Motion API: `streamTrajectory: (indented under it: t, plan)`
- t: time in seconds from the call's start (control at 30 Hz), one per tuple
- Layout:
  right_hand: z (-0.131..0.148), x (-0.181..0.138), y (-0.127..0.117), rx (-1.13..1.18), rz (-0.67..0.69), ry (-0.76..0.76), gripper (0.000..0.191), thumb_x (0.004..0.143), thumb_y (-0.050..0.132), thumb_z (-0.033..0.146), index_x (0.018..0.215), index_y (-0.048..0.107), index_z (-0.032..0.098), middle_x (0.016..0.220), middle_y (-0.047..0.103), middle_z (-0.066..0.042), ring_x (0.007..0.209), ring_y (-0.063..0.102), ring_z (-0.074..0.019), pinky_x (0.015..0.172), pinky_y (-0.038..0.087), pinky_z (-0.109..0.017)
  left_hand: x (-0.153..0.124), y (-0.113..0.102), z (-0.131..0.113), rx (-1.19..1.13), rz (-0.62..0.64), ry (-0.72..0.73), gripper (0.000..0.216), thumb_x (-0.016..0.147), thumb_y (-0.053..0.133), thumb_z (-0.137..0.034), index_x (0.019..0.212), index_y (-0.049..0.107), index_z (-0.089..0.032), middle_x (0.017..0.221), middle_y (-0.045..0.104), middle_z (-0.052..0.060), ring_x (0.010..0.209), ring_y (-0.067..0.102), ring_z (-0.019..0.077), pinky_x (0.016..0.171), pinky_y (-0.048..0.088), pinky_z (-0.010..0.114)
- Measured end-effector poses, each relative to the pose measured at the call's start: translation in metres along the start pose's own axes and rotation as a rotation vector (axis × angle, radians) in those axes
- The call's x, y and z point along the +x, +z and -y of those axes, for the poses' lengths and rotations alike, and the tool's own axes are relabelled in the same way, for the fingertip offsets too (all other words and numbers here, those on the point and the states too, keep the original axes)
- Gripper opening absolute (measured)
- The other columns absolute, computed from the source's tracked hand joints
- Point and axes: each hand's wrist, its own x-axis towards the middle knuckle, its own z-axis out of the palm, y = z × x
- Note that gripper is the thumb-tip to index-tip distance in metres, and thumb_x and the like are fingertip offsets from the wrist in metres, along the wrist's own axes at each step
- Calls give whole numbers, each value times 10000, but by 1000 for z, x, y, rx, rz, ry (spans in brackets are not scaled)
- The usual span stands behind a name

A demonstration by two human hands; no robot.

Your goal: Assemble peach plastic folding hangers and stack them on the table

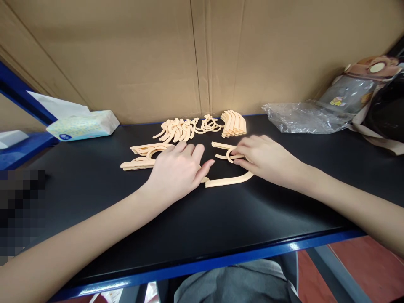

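Note:
My left hand (178, 170) lies palm down over the right end of a stack of beige folding-hanger parts (139, 163). Its thumb points away to the right, apart from the fingers; the fingertips are partly hidden. My right hand (263, 160) pinches a small curved beige hanger hook (230, 156) between thumb and fingers. Beside that hook is a straight beige strip (222, 145), partly under the hand. A bent beige hanger arm (230, 181) lies on the black table between my hands, its right end reaching below my right hand.
Behind the hands lie a pile of short curved beige pieces (178, 128), loose hooks (208, 123) and a row of hanger arms (234, 123). A tissue pack (85, 125) is at left. Clear plastic bag (303, 118) and a bottle (350, 92) stand right, before a cardboard wall (132, 59).

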Motion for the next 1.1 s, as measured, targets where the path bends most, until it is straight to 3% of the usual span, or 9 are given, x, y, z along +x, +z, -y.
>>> streamTrajectory:
  t: [0.17, 0.33, 0.5, 0.8, 1.1]
  plan:
    - [0, 0, 0, -8, -15, -9, 267, 961, 436, 304, 995, 661, 165, 926, 637, -90, 861, 573, -212, 738, 346, -332, -3, 0, -4, 17, 30, -10, 424, 956, 373, -491, 810, 568, -143, 627, 631, 75, 656, 603, 234, 534, 380, 306]
    - [1, 0, 0, -2, -11, -7, 285, 974, 398, 279, 1005, 658, 165, 922, 639, -91, 865, 578, -209, 740, 346, -330, -1, 2, -6, -229, 146, 48, 403, 920, 432, -540, 899, 552, -156, 880, 638, 75, 783, 595, 229, 615, 417, 323]
    - [2, 1, 0, -29, 6, 11, 314, 983, 360, 241, 1012, 661, 155, 950, 643, -96, 914, 584, -227, 766, 346, -347, 1, 8, -2, -455, 158, 92, 396, 889, 478, -575, 900, 518, -181, 876, 594, 27, 795, 566, 204, 628, 395, 298]
    - [2, 1, -1, -111, 8, 101, 355, 981, 326, 204, 1046, 667, 134, 942, 655, -106, 896, 577, -242, 756, 332, -351, -1, 8, -3, -577, 117, 227, 282, 904, 535, -452, 952, 516, -175, 939, 605, 22, 827, 544, 175, 642, 383, 264]
    - [2, 1, -2, -113, 35, 99, 368, 979, 324, 217, 1096, 667, 153, 983, 650, -95, 934, 570, -255, 775, 332, -356, -1, 8, -2, -575, 119, 357, 139, 950, 476, -300, 938, 510, -166, 937, 597, 26, 829, 531, 167, 686, 397, 263]
